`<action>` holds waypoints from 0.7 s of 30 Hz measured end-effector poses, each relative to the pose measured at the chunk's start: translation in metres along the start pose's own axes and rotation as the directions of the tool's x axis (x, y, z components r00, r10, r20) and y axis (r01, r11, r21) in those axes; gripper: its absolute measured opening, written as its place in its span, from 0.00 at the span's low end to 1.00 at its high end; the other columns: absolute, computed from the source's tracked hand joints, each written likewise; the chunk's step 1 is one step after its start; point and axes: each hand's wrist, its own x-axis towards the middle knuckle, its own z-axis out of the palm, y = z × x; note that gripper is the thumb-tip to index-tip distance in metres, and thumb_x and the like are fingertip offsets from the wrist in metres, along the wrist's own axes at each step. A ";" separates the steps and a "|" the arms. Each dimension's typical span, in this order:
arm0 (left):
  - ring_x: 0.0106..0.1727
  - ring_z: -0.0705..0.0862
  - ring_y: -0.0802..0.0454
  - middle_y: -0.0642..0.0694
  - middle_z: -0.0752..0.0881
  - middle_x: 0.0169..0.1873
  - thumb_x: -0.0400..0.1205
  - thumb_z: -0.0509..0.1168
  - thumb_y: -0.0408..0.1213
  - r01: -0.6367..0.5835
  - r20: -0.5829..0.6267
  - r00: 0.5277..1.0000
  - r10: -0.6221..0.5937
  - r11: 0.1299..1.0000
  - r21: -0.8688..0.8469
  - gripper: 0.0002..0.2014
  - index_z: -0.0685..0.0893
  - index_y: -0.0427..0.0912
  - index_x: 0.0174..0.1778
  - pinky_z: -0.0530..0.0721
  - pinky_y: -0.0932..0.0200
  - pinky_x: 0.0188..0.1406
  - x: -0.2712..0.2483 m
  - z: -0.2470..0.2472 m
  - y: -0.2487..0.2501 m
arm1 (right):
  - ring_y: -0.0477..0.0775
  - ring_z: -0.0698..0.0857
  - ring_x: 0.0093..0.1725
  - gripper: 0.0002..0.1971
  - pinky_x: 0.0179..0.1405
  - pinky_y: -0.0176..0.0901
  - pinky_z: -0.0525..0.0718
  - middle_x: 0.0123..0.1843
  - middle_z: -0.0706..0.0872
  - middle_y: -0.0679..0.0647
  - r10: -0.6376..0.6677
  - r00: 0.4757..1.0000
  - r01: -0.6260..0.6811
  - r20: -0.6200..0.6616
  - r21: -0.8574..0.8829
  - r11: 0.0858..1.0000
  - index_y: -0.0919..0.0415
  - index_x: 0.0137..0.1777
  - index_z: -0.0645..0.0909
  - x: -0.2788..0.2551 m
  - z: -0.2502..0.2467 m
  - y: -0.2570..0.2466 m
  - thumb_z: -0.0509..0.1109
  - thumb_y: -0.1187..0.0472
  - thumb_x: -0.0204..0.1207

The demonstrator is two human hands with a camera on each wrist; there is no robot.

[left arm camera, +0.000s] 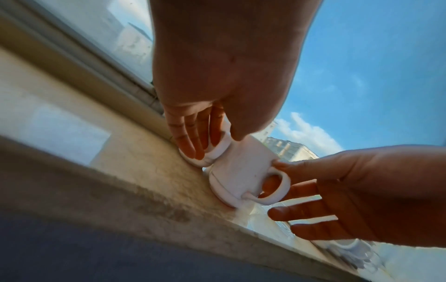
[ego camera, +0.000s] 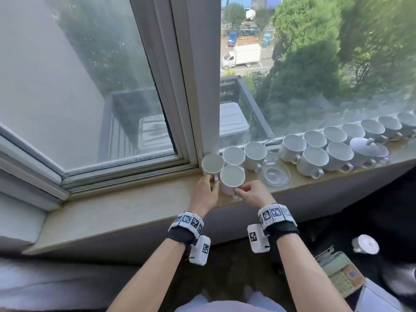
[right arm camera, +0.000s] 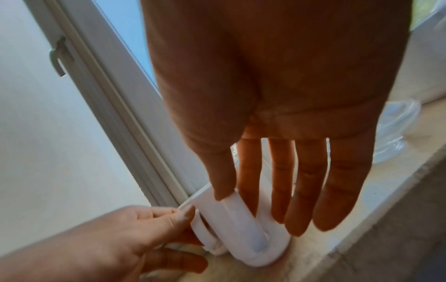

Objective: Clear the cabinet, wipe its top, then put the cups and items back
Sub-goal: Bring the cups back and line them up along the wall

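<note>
— What is each grip on?

— The left grip (ego camera: 204,190) has the handle of the back cup (ego camera: 212,164) pinched between thumb and fingers. The right grip (ego camera: 254,193) has thumb and forefinger closed on the handle of the front cup (ego camera: 232,177); its other fingers hang straight below the handle.

— And where are the cups?

— Both stand upright on the windowsill (ego camera: 135,206), mouths up. The front cup sits between the two grips. The back cup stands just beyond the left grip, against the corner of the window frame (ego camera: 191,131). The two cups look to be touching, but I cannot tell for sure.

— Do the wrist views agree?

— Yes. From the left wrist, the right grip (left arm camera: 362,200) has its thumb on top of the front cup's (left arm camera: 241,171) handle loop and a finger behind it. From the right wrist, the left grip (right arm camera: 108,238) presses its thumb to the back cup's (right arm camera: 200,229) handle.

— What lies past the right grip?

— Just beside it is a clear glass dish (ego camera: 275,174), with two more cups beyond the front cup. Further out on that side runs a row of white cups (ego camera: 315,158) and a lidded sugar bowl (ego camera: 369,152), all on the sill.
</note>
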 end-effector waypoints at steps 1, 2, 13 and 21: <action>0.53 0.86 0.45 0.44 0.88 0.53 0.89 0.65 0.44 0.023 -0.014 1.000 -0.023 0.999 -0.022 0.10 0.84 0.41 0.56 0.84 0.47 0.58 0.001 0.003 0.001 | 0.37 0.82 0.32 0.11 0.33 0.32 0.75 0.25 0.85 0.39 -0.007 1.000 0.007 0.024 0.010 1.000 0.52 0.39 0.91 0.003 -0.001 0.002 0.74 0.53 0.82; 0.54 0.86 0.44 0.42 0.87 0.52 0.89 0.64 0.43 0.044 -0.026 0.999 -0.045 0.998 -0.043 0.10 0.85 0.40 0.54 0.84 0.48 0.58 0.001 0.006 0.002 | 0.36 0.82 0.31 0.13 0.35 0.32 0.77 0.24 0.84 0.39 -0.009 0.999 0.008 0.051 0.018 1.000 0.52 0.37 0.91 0.005 -0.002 0.004 0.74 0.51 0.82; 0.46 0.85 0.44 0.43 0.90 0.44 0.91 0.61 0.43 0.152 -0.128 0.977 -0.172 0.977 -0.152 0.14 0.84 0.38 0.46 0.81 0.51 0.48 0.001 0.016 0.009 | 0.51 0.89 0.43 0.19 0.39 0.38 0.81 0.48 0.88 0.52 -0.089 0.953 0.049 0.290 0.141 0.989 0.68 0.55 0.87 0.012 -0.004 0.013 0.61 0.52 0.89; 0.42 0.89 0.38 0.42 0.89 0.37 0.85 0.61 0.55 0.266 -0.136 0.936 -0.323 0.908 -0.324 0.19 0.81 0.41 0.40 0.90 0.40 0.48 -0.006 0.017 0.000 | 0.51 0.90 0.42 0.18 0.40 0.43 0.83 0.50 0.88 0.57 -0.130 0.943 0.085 0.306 0.155 0.984 0.63 0.48 0.83 0.010 0.002 0.018 0.57 0.54 0.91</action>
